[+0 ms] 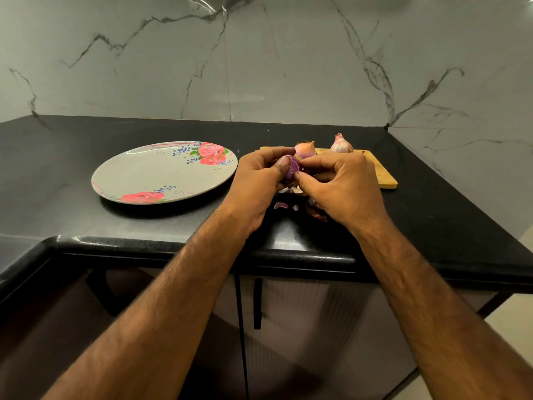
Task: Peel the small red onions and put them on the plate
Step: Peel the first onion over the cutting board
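Onion (pixel 292 168) sits between our hands above the desk (pixel 72 157): left hand (pixel 259 180) grips it steady so right hand (pixel 334 183) can pinch its skin; plate (pixel 138 174) waits nearby.

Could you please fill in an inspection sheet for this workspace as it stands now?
Surface: black countertop, glossy.
Job's things: held onion, purple flesh showing; unpeeled onion and second unpeeled onion on the wooden board; floral plate to the left, no onion on it.
Clutter: peel scraps on the counter beneath the hands.
Grippers: left hand and right hand both pinch the held onion.
Cables: nothing seen.
Surroundings: marble-look wall; cabinet doors with dark handle below.
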